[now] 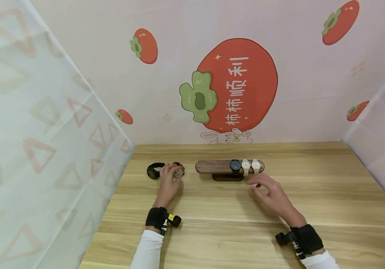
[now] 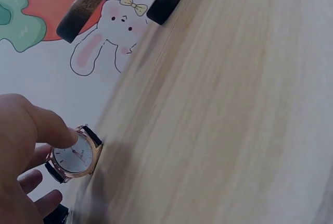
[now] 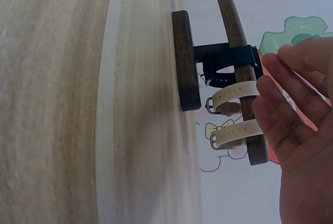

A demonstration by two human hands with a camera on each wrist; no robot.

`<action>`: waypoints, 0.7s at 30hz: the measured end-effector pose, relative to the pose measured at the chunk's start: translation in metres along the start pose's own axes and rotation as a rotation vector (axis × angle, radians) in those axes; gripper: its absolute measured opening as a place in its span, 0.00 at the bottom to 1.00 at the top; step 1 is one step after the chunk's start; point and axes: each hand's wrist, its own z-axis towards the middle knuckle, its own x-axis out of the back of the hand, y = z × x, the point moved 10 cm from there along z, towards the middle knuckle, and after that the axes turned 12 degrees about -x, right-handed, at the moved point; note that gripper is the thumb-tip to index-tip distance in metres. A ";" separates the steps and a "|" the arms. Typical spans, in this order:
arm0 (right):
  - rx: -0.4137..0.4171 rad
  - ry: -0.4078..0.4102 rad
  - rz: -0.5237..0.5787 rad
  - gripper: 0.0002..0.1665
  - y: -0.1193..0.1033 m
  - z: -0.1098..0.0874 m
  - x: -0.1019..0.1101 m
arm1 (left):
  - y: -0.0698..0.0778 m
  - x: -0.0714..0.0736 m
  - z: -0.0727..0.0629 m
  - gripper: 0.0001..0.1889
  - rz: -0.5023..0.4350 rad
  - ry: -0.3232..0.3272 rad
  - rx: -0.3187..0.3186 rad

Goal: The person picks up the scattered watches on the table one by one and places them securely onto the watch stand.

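Note:
At the table's left, my left hand (image 1: 169, 178) pinches a wristwatch (image 2: 75, 153) with a rose-gold case, white dial and dark strap. In the left wrist view the thumb lies over the dial's edge. A black watch (image 1: 153, 171) lies just left of that hand. A dark wooden watch stand (image 1: 211, 167) bears a black watch (image 1: 235, 165) and two cream-strapped watches, the inner one (image 1: 245, 164) and the end one (image 1: 255, 164). My right hand (image 1: 272, 192) hovers by the stand's right end, fingers loosely bent, holding nothing. Its fingertips come near the cream straps (image 3: 237, 133); contact is unclear.
The stand's short base (image 1: 227, 178) rests on the wood-grain table (image 1: 212, 239). Behind the table rises a wall (image 1: 300, 123) printed with persimmons and a rabbit. A pale patterned sheet (image 1: 44, 157) borders the left side.

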 end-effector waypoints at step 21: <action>-0.020 -0.091 0.015 0.18 0.001 -0.003 -0.011 | -0.004 -0.005 -0.006 0.12 0.046 -0.032 0.098</action>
